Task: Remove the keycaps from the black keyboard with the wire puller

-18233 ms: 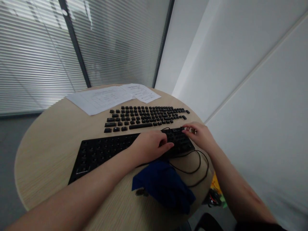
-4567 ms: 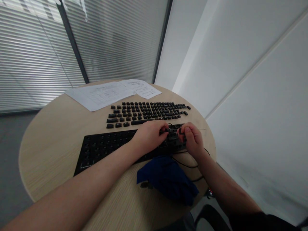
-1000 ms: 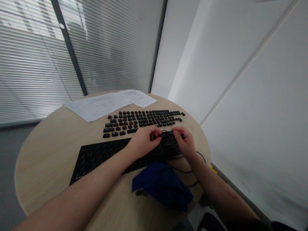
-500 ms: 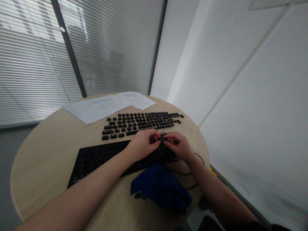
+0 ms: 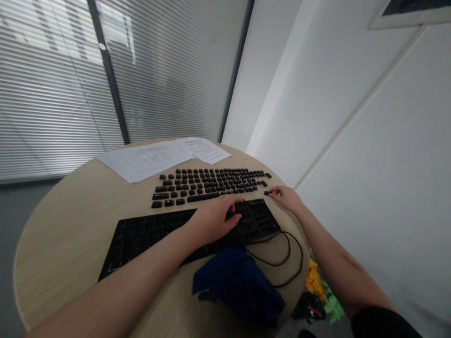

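Note:
A black keyboard (image 5: 148, 234) with bare key positions lies across the near part of the round table. My left hand (image 5: 214, 218) rests over its right half, thumb and forefinger apart, with nothing visible between them. Beyond the keyboard, removed black keycaps (image 5: 202, 197) are laid out in rows like a key layout. At the right end of those rows, my right hand (image 5: 287, 197) pinches a small black keycap (image 5: 267, 193) at or just above the tabletop. My left hand covers part of the keyboard's middle.
A crumpled blue cloth (image 5: 236, 281) sits in front of the keyboard. A black cable (image 5: 299, 263) loops near the table's right edge. Printed papers (image 5: 148, 159) lie at the back. Yellow and green items (image 5: 313, 281) are below the table edge, beside the white wall (image 5: 369, 188).
My right hand has moved away from my left hand, right and outward past the keyboard, with a keycap in its fingers. My left hand stays over the keyboard, its fingers now apart.

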A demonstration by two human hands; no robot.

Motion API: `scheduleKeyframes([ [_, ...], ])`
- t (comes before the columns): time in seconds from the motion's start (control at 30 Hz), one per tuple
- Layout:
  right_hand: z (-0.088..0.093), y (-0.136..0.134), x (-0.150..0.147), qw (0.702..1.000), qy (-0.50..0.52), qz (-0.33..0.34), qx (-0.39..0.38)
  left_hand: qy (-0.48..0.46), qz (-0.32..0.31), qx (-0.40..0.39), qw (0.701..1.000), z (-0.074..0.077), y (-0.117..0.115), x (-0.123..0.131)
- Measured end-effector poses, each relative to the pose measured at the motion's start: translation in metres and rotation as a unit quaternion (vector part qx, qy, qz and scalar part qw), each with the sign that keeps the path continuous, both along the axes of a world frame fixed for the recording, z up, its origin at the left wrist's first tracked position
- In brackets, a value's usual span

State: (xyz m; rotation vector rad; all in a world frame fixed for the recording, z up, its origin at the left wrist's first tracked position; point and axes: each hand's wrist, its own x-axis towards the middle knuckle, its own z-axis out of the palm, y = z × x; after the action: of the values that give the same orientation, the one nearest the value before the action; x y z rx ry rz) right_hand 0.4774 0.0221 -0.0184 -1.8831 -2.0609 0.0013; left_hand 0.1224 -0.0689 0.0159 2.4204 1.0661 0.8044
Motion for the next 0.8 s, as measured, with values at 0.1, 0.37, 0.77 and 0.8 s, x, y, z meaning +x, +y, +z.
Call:
scheduleKeyframes([
  [0.1, -0.007, 0.011, 0.003, 0.999, -0.032, 0.014, -0.018, 0.004, -0.009, -0.006, 1.000, -0.001, 0.000, -0.001],
  [0.37, -0.007, 0.035, -0.001, 0.995, -0.077, 0.050, -0.040, 0.013, -0.014, -0.010, 1.000, -0.002, 0.002, -0.001],
  [0.77, 0.001, 0.050, -0.016, 0.998, -0.044, 0.047, -0.015, 0.021, -0.025, -0.006, 0.999, -0.004, 0.002, -0.002],
  [0.8, 0.003, 0.048, -0.017, 0.998, -0.032, 0.048, -0.009, 0.022, -0.025, -0.006, 0.999, -0.004, 0.002, -0.002],
])
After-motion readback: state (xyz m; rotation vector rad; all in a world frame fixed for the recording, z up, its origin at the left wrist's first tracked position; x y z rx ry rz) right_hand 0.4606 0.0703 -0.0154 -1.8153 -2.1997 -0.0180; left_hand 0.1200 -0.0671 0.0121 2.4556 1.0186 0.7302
